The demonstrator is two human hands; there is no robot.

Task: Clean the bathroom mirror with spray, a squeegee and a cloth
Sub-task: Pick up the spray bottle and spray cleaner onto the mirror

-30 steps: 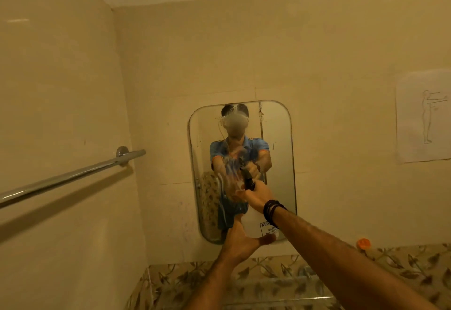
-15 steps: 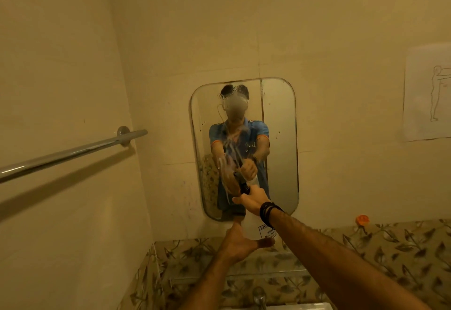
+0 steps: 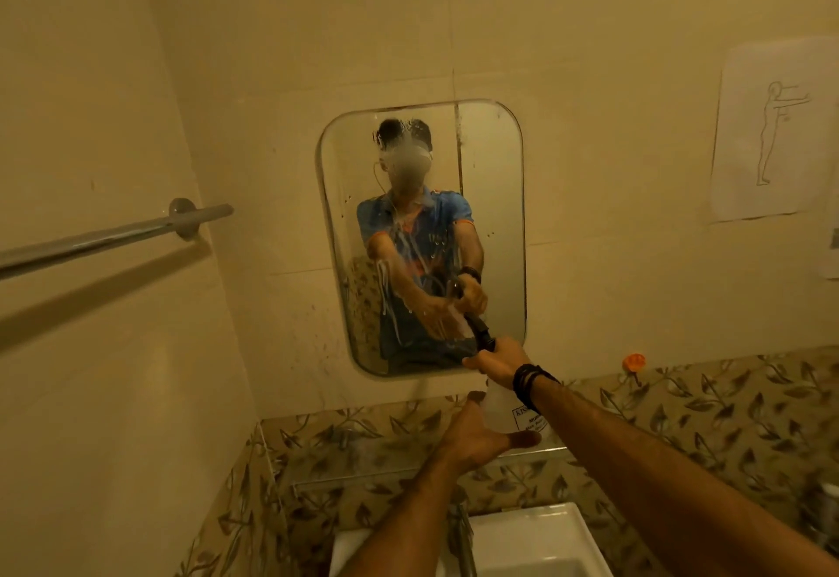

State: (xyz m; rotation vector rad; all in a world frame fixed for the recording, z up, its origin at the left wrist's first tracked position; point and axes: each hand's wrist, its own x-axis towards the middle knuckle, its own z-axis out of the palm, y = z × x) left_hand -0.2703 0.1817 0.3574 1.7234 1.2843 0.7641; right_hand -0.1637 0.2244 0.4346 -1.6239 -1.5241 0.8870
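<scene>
A rounded rectangular mirror [image 3: 492, 195] hangs on the beige wall, wet with drops and runs of spray down its middle. My right hand [image 3: 497, 361], with a black band at the wrist, grips the black trigger head of a clear spray bottle [image 3: 499, 408] held up at the mirror's lower edge, nozzle toward the glass. My left hand [image 3: 476, 438] cups the bottle's base from below, thumb stretched out to the right. No squeegee or cloth is in sight.
A chrome towel bar [image 3: 113, 236] juts from the left wall. A white sink [image 3: 535, 544] with a tap [image 3: 463, 531] lies below my arms. A glass shelf [image 3: 377, 458] runs under the mirror. An orange hook [image 3: 634, 362] and a paper drawing [image 3: 767, 131] are on the right wall.
More liquid streaks now run down the mirror. Both hands with the bottle have dropped from the mirror's middle to its lower edge, and the view has tilted down to show the sink.
</scene>
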